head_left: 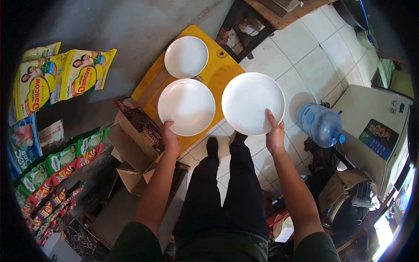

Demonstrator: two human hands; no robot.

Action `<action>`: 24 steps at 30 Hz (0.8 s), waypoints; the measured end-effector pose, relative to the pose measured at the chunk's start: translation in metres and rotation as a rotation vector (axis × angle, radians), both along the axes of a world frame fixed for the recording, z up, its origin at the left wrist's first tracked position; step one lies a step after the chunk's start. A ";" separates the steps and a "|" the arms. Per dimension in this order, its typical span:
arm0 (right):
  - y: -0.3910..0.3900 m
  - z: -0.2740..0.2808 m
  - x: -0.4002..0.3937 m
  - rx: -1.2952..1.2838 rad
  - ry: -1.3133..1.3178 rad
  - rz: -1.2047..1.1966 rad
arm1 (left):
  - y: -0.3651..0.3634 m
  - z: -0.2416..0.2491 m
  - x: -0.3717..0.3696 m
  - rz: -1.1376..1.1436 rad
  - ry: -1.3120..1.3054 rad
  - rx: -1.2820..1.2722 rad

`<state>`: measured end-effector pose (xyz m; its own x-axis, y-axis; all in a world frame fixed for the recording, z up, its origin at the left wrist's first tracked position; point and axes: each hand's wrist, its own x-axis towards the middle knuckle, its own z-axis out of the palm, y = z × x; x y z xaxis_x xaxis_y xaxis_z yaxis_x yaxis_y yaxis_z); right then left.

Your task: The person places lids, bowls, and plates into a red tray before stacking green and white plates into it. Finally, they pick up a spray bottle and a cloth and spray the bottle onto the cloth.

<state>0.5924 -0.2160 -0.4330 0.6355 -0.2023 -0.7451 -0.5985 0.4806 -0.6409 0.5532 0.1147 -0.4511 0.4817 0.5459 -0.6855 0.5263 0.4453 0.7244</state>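
Note:
My left hand [170, 139] grips the lower left rim of a white plate [187, 107], fingers mostly hidden under it. This plate is over the near part of a yellow table [222, 72]. Another white plate [186, 57] lies on the table just beyond it. My right hand [275, 133] holds a larger white plate [253, 104] by its lower right rim, thumb on top. That plate is above the tiled floor, to the right of the first, with a narrow gap between the two.
An open cardboard box [137, 139] stands left of my left hand. Snack and milk packets [83, 76] hang on the left wall. At the right are a blue water bottle [320, 125] and a pale cabinet [369, 126]. A dark-framed shelf [242, 30] is beyond the table.

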 end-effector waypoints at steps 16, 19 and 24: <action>0.020 0.063 -0.176 -0.045 -0.085 -0.393 | -0.006 0.092 -0.043 -0.245 -0.291 0.144; 0.021 0.081 -0.225 -0.023 -0.078 -0.409 | -0.014 0.112 -0.060 -0.345 -0.288 0.155; 0.000 0.103 -0.310 -0.162 -0.041 -0.447 | -0.063 0.144 -0.090 -0.593 -0.333 0.093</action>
